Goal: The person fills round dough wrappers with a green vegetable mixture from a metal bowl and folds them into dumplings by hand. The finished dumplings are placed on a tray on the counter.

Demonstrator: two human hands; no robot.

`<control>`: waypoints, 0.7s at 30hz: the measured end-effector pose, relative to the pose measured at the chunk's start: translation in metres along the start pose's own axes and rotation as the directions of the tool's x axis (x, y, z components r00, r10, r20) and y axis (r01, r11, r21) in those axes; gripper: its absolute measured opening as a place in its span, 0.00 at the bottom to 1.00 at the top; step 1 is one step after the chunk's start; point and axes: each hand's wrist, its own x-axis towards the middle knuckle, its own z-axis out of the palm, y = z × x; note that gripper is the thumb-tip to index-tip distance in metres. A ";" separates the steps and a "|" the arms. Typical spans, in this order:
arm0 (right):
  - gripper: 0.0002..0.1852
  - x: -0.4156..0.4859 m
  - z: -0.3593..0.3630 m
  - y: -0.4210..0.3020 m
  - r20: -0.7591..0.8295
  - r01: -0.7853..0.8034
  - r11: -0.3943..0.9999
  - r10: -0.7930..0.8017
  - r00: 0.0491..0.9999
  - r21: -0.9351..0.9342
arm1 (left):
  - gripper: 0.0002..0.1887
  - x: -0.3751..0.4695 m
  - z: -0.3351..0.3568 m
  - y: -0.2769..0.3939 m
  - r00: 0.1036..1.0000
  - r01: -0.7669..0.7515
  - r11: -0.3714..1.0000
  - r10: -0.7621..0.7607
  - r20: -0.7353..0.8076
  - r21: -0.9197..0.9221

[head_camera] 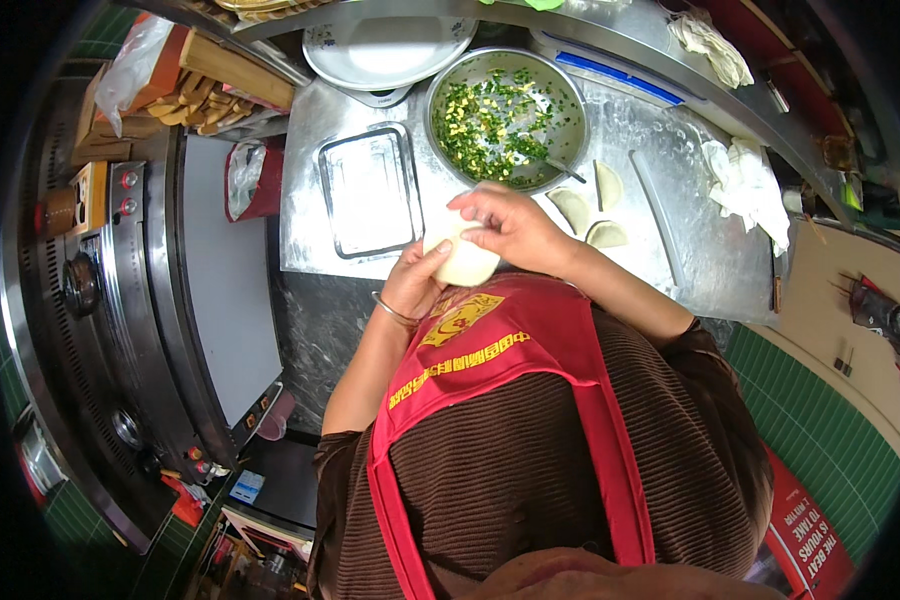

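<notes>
A flat, pale piece of dough [469,259] is held just in front of the apron, over the near edge of the steel worktop. My left hand [414,279], with a bangle at the wrist, grips its left side, thumb on top. At its upper edge, the fingers of my right hand [506,225] pinch the dough and look slightly blurred. Beyond them stands a steel bowl [576,154] of chopped green and yellow filling [487,127], a spoon handle [566,171] leaning over its rim. Three half-moon dumplings [570,208] lie right of the bowl.
Left of the bowl sits a rectangular metal tray [330,206]. A white dish [390,52] rests on a kitchen scale [385,100] behind it. Rightward lie a long pale strip [656,217] and a white cloth [750,187]. A steel shelf [622,56] overhangs the back.
</notes>
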 end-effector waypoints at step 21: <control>0.14 0.031 -0.103 0.148 -0.543 -0.385 0.919 0.365 0.756 0.081 | 0.27 0.049 -0.012 0.001 0.994 -0.043 0.909 0.079 0.072 -0.415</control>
